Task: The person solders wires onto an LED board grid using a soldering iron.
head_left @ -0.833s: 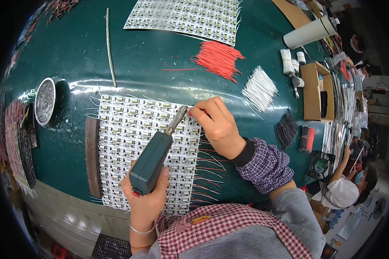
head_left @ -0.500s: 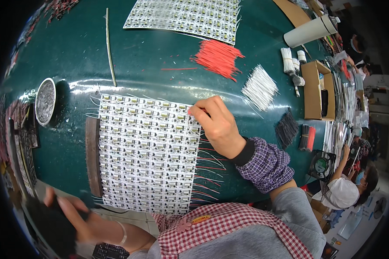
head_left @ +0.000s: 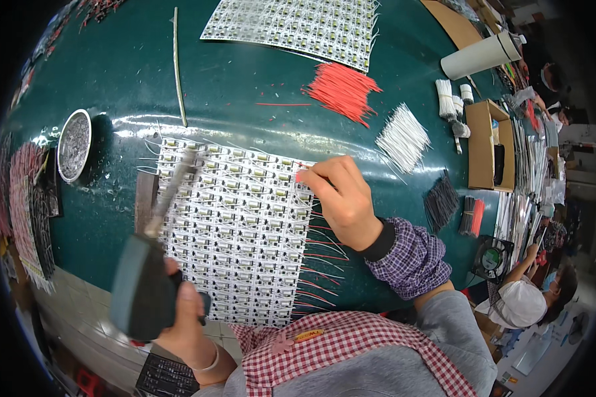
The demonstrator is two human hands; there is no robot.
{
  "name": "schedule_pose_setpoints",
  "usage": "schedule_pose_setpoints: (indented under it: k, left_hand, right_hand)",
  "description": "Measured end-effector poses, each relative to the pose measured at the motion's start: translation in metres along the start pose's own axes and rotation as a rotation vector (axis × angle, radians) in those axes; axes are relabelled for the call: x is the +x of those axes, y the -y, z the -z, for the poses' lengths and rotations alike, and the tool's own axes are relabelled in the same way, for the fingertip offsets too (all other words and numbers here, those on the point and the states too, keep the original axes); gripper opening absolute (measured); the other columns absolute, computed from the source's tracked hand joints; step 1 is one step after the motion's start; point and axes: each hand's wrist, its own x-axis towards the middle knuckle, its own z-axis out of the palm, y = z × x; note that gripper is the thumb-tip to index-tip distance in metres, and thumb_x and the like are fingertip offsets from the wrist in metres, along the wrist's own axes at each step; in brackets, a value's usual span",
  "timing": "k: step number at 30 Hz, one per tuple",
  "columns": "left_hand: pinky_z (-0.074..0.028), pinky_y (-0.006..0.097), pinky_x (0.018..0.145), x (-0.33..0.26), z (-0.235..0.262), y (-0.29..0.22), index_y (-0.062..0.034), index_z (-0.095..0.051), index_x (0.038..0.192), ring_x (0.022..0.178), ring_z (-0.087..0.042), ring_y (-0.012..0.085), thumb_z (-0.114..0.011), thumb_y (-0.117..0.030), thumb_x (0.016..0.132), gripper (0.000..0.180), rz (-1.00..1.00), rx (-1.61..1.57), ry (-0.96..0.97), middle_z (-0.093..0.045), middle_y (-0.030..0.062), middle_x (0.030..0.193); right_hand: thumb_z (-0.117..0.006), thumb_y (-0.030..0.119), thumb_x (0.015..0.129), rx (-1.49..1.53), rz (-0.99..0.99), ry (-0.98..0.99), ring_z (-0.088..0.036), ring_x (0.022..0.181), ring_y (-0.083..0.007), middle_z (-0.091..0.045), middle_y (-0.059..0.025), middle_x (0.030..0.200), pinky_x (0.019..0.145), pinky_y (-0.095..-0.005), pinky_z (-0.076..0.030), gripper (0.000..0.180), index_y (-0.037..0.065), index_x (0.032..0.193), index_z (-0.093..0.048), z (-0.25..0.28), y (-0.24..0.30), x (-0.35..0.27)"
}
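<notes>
My left hand [head_left: 187,331] is wrapped round the handle of a dark grey-green soldering gun [head_left: 138,288]. Its long metal tip, smeared by motion, points away from me over the left part of a white circuit board panel [head_left: 245,225]. Rows of small components and thin white wires cover that panel. At its far right corner my right hand [head_left: 346,202] is closed in a pinch, with a bit of red wire [head_left: 300,165] showing by the fingertips. Red and white wires stick out from the panel's right edge. A dark bar [head_left: 146,202] lies along its left edge, partly hidden by the gun.
Beyond the panel lie red wires [head_left: 343,91], white wires [head_left: 404,139] and a second board panel [head_left: 291,30]. Black wires [head_left: 442,202] and a cardboard box [head_left: 481,145] are to the right. A metal bowl [head_left: 74,145] and a thin rod [head_left: 178,66] are at left.
My left hand has brought the soldering gun up and rightward from the lower left, so its tip is now over the panel. The right hand stays at the panel's corner. The view has shifted slightly.
</notes>
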Motion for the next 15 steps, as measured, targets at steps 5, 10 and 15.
schedule_pose_setpoints:
  k: [5, 10, 15]
  left_hand:
    - [-0.043, 0.021, 0.050, -0.022, -0.004, 0.016, 0.0056, -0.059, 0.124, 0.065, -0.056, 0.0078, -0.070, 0.011, 0.081, 0.045, 0.107, 0.179, 0.230, -0.069, 0.0143, 0.108]
    - [-0.051, 0.029, 0.065, -0.027, -0.019, 0.013, 0.0068, -0.067, 0.104, 0.076, -0.064, 0.0155, -0.083, -0.005, 0.076, 0.034, 0.206, 0.242, 0.252, -0.069, 0.0104, 0.091]
    - [-0.050, 0.028, 0.063, -0.029, -0.025, 0.021, 0.0057, -0.067, 0.101, 0.073, -0.064, 0.0134, -0.082, -0.006, 0.079, 0.030, 0.143, 0.203, 0.243, -0.068, 0.0084, 0.087]
  right_hand:
    - [-0.065, -0.008, 0.068, 0.023, -0.006, 0.020, -0.059, 0.082, -0.0267, -0.062, -0.0108, 0.092, 0.068, -0.0344, -0.051, 0.033, -0.002, 0.101, -0.067, -0.002, 0.001, -0.006]
    - [-0.066, -0.009, 0.067, 0.010, -0.016, 0.047, -0.058, 0.081, -0.0259, -0.062, -0.0107, 0.091, 0.067, -0.0336, -0.051, 0.034, -0.002, 0.101, -0.067, -0.004, 0.002, -0.008]
    - [-0.066, -0.010, 0.067, 0.006, -0.038, 0.054, -0.058, 0.081, -0.0255, -0.061, -0.0109, 0.091, 0.067, -0.0333, -0.050, 0.035, -0.003, 0.101, -0.067, -0.005, 0.005, -0.008]
